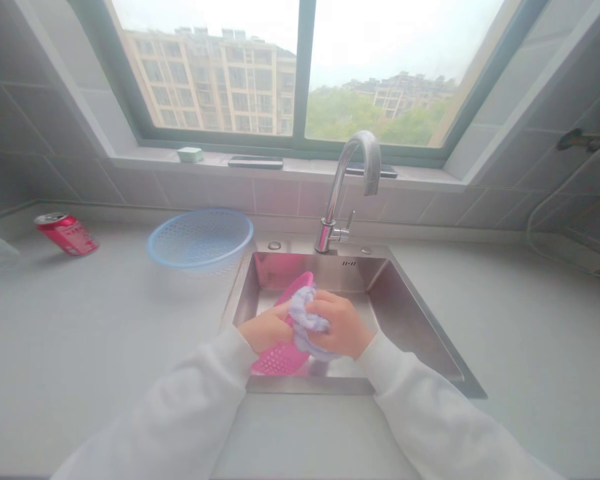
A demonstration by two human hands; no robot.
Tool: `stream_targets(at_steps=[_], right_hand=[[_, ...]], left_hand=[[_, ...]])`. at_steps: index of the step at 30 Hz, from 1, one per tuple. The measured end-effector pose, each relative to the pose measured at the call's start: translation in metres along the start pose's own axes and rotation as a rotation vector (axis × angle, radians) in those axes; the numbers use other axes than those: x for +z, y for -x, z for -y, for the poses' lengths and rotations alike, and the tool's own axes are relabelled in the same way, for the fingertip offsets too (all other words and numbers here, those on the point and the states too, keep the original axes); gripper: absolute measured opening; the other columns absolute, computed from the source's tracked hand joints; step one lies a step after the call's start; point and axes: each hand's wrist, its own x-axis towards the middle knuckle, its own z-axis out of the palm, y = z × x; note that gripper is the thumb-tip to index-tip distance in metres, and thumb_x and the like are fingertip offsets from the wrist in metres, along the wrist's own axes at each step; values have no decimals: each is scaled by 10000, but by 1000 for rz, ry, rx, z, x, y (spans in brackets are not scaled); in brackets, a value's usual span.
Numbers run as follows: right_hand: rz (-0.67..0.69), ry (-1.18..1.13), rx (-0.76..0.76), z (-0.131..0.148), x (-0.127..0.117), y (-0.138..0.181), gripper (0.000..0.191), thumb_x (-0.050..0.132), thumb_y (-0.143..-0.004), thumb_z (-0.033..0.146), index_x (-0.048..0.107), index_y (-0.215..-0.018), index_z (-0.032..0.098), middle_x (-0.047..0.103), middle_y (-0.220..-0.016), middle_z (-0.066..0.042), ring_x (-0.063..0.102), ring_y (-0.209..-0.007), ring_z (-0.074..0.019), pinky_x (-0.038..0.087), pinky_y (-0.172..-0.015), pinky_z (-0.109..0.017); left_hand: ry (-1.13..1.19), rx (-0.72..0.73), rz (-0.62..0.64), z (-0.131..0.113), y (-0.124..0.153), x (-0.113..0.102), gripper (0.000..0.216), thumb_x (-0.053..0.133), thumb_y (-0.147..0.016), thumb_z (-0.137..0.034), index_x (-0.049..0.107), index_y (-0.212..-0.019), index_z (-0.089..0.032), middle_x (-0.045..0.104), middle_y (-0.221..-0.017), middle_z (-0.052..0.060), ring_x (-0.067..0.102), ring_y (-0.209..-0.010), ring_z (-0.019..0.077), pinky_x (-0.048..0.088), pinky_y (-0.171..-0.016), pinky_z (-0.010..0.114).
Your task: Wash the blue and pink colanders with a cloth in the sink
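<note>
Pink basket (280, 360), tilted, lower centre. Right hand (344, 325), fingers curled, clasping pale cloth (303, 308); left hand (267, 330) opposite, grip unclear.

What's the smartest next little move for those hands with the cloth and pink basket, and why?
Probably slide the right hand and the bunched cloth down over the pink perforated basket: the basket leans tilted in the sink, the left hand is right at it, and its lower holes show uncovered by the cloth.
</note>
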Motion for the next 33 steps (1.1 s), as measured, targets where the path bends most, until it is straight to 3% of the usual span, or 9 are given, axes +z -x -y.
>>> stream_targets(at_steps=[3, 6, 8, 12, 16, 20, 24, 28, 33], right_hand=[[-121, -10, 188, -6, -1, -4, 219, 653, -720, 206, 752, -913, 238, 705, -841, -17, 637, -743, -191, 485, -713, -316], [-261, -96, 474, -29, -14, -12, 194, 592, -757, 243, 737, -884, 220, 717, -784, -4, 654, -738, -198, 487, -713, -317], [-293, -103, 549, -39, -20, -14, 157, 581, -754, 257, 713, -824, 210, 691, -716, 5, 626, -678, -188, 468, -669, -308], [-265, -22, 333, -20, -15, -7, 135, 632, -731, 259, 699, -841, 218, 680, -786, -5, 598, -688, -179, 458, -658, -302], [-56, 3, 82, 10, -1, 0, 122, 679, -722, 223, 704, -840, 241, 687, -831, -17, 621, -737, -190, 477, -696, -309], [-219, 45, 360, -8, -11, -8, 125, 632, -764, 240, 717, -855, 240, 721, -859, -26, 660, -795, -214, 487, -751, -334], [-319, 42, 650, -51, -29, -14, 108, 595, -784, 281, 684, -752, 228, 693, -710, -22, 620, -687, -212, 443, -658, -334], [-368, -22, 687, -71, -30, -13, 109, 613, -747, 298, 687, -736, 219, 718, -742, -43, 633, -714, -221, 459, -682, -343], [-339, -66, 626, -59, -22, -12, 174, 591, -731, 326, 707, -798, 215, 706, -741, -23, 627, -718, -220, 470, -703, -348]], left_hand=[[33, -27, 55, -3, 4, 1, 948, 653, -501, 0, 627, -1413, -258, 723, -1261, 59, 629, -1221, 311, 467, -1001, 377], [49, -86, 121, -4, 10, 4, 991, 650, -531, -34, 561, -1489, -268, 713, -1283, 80, 656, -1173, 318, 493, -967, 403], [43, -98, 135, -4, 11, 7, 961, 658, -543, -44, 578, -1478, -245, 726, -1242, 90, 674, -1104, 308, 512, -911, 389], [82, -63, 111, -5, 6, 9, 920, 660, -517, -34, 639, -1415, -231, 751, -1194, 79, 698, -1019, 270, 519, -870, 347], [37, -8, 32, -4, 1, 3, 846, 647, -490, 13, 723, -1297, -230, 761, -1205, 65, 695, -1065, 260, 513, -890, 318], [65, -52, 51, -4, 5, 4, 962, 662, -493, 17, 643, -1417, -250, 756, -1215, 66, 692, -1104, 284, 527, -919, 355], [35, -84, 60, -14, 12, 15, 848, 783, -632, -71, 614, -1446, -244, 750, -1223, 114, 715, -1064, 298, 559, -864, 377], [157, 19, 110, -26, 14, 22, 801, 834, -690, -106, 610, -1445, -255, 755, -1206, 130, 740, -1012, 278, 575, -870, 383], [210, 42, 73, -22, 12, 13, 664, 885, -669, -148, 701, -1304, -207, 771, -1175, 120, 749, -1000, 257, 579, -899, 372]])
